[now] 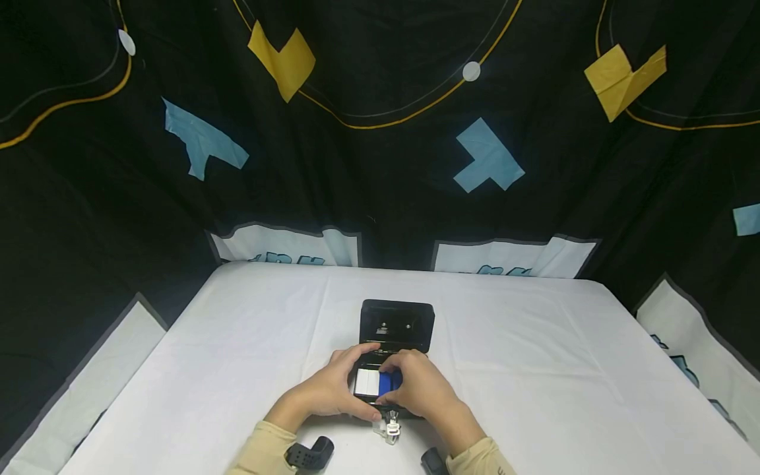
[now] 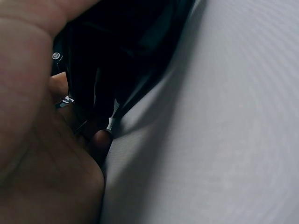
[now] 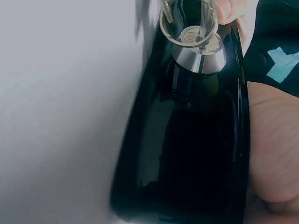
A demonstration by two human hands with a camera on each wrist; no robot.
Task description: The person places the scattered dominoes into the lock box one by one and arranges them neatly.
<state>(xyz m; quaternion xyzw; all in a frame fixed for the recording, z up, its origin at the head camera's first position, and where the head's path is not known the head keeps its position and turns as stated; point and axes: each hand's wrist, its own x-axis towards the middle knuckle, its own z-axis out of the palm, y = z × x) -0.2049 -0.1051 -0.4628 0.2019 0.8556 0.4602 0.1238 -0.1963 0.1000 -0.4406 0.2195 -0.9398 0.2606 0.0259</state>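
Observation:
A black metal lock box (image 1: 410, 311) lies on the white table with its lid raised toward the back. My left hand (image 1: 334, 388) grips its left side, thumb at the front edge and a finger near the hinge. Inside, white blocks (image 1: 367, 382) sit beside a blue block (image 1: 384, 382). My right hand (image 1: 423, 388) reaches in from the right and pinches the blue block between thumb and fingers. At the box's front, a silver lock (image 3: 198, 63) carries a key ring (image 3: 164, 28); the keys (image 1: 392, 429) hang over the front edge.
White cloth covers the table (image 1: 522, 369), and a dark curtain (image 1: 368, 178) with yellow and blue shapes hangs behind it. A black wrist strap (image 1: 311, 455) shows at the left sleeve (image 1: 261, 452). The raised lid stands just behind both hands.

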